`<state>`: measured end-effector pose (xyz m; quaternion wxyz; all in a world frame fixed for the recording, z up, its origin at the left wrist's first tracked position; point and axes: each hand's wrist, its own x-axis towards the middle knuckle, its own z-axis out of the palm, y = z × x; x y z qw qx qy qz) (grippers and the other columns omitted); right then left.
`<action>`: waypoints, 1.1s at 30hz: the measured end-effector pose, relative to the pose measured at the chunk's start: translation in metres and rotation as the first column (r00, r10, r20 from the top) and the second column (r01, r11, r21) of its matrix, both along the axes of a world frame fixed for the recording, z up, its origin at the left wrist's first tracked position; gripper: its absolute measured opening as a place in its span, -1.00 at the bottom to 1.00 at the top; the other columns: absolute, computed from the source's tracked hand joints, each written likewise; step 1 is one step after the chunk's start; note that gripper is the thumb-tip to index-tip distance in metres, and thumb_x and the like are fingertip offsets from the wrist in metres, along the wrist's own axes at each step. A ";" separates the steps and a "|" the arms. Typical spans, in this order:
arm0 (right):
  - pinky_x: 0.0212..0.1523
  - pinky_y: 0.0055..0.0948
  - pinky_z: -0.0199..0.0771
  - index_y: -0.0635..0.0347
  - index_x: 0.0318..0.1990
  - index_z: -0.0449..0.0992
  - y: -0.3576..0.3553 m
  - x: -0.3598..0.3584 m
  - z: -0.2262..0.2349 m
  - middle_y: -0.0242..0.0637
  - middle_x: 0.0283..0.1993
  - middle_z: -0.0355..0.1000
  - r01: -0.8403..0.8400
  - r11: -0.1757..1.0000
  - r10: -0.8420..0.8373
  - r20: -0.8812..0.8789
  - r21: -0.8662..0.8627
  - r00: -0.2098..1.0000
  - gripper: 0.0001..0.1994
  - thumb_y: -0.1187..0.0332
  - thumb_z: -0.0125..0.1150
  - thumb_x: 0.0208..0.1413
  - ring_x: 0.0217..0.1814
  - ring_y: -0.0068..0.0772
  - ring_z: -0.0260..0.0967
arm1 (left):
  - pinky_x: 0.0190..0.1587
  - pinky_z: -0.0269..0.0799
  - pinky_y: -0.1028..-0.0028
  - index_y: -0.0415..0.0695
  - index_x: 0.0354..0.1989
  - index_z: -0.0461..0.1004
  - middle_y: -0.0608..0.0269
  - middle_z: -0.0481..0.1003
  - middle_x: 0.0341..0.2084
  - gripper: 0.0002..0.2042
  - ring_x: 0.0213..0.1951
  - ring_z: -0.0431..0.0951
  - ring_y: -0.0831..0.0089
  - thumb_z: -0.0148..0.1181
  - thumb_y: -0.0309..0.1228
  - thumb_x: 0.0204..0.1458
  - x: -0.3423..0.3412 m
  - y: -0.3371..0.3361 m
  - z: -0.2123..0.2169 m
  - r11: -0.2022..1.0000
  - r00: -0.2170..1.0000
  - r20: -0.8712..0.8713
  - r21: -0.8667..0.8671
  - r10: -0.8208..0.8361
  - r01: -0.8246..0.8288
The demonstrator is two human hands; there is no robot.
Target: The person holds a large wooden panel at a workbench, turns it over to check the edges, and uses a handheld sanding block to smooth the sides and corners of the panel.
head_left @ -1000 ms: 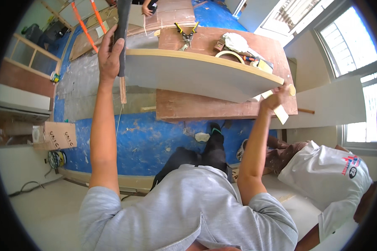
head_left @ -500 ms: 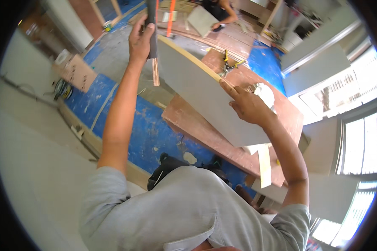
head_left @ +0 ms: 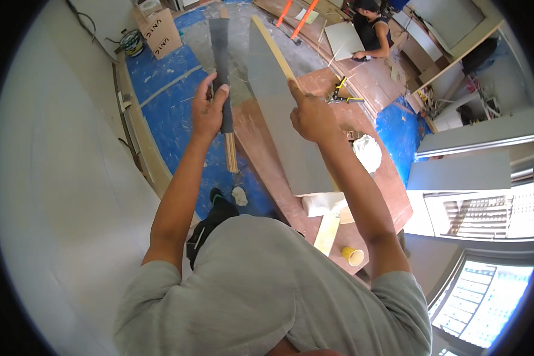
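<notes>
Both arms reach up and forward from the shoulders, bare below short grey sleeves; the left arm is nearly straight, its wrist bent slightly inward; the left hand [head_left: 210, 110] is closed in a fist, fingers wrapped round, thumb up; the right arm is bent a little at the elbow; the right hand [head_left: 310, 115] is raised with its back to the camera, fingers extended upward and pressed flat.

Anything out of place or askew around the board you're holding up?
Nothing looks damaged. The grey board is tilted on edge, steadied by the right hand. A yellow cup lies tipped on its side on the plywood sheet, with no spill visible.
</notes>
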<state>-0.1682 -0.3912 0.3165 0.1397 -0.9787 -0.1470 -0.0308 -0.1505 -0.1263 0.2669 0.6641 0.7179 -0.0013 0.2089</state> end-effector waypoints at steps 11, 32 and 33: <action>0.09 0.05 0.54 0.17 0.42 0.30 -0.047 -0.050 -0.005 0.15 0.24 0.43 -0.142 0.977 0.103 0.236 0.158 0.966 -0.37 0.25 0.22 0.18 0.10 0.21 0.53 | 0.04 0.45 0.44 -0.28 0.31 0.38 0.12 0.57 -0.08 -0.45 -0.05 0.56 0.43 0.31 -0.24 0.23 -0.038 -0.052 0.002 0.991 0.996 0.047 -0.105 -0.080 0.084; 0.03 0.13 0.53 0.05 0.39 0.29 -0.023 -0.066 0.007 0.21 0.00 0.55 -0.002 0.901 0.008 -0.013 0.435 1.000 -0.37 0.35 0.21 0.10 -0.02 0.36 0.52 | 0.33 0.30 0.02 -0.23 0.45 0.19 -0.36 0.37 0.25 -0.36 0.33 0.32 -0.26 0.19 -0.24 0.24 0.003 -0.100 -0.253 0.661 0.906 -0.382 0.730 0.179 0.177; 0.03 0.13 0.53 0.04 0.39 0.28 -0.025 -0.068 0.008 0.22 0.00 0.55 0.030 0.902 -0.012 -0.046 0.431 0.999 -0.36 0.32 0.23 0.11 -0.01 0.37 0.52 | 0.31 0.29 0.00 -0.23 0.43 0.22 -0.35 0.38 0.24 -0.37 0.32 0.32 -0.26 0.18 -0.23 0.25 0.008 -0.098 -0.237 0.628 0.910 -0.374 0.755 0.180 0.187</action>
